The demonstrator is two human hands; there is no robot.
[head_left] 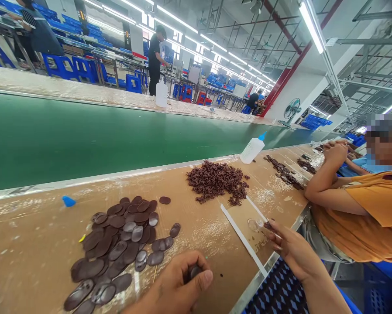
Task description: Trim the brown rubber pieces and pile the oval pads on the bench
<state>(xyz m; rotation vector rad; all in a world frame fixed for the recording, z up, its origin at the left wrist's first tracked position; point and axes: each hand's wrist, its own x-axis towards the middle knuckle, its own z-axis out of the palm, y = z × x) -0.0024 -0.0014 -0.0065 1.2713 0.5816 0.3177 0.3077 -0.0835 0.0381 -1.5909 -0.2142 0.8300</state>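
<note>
My left hand [183, 281] is at the bottom centre, its fingers curled around a dark brown oval piece [194, 272]. To its left lies a spread pile of dark brown oval pieces [117, 240], some of them shiny. My right hand [289, 246], at the lower right, pinches a small dark brown piece [268, 225] between thumb and fingers. Just beside that piece, a small clear round dish [253, 225] rests on the table. A heap of small, curly brown pieces [215, 181] sits beyond my hands, near the middle.
A white bottle with a blue nozzle [252, 149] leans behind the heap. White strips [243, 240] cross the cardboard-covered table [35, 261]. A blue cap [68, 201] lies left. Beyond runs a green belt [84, 139]. A person in orange [373, 213] sits at the right.
</note>
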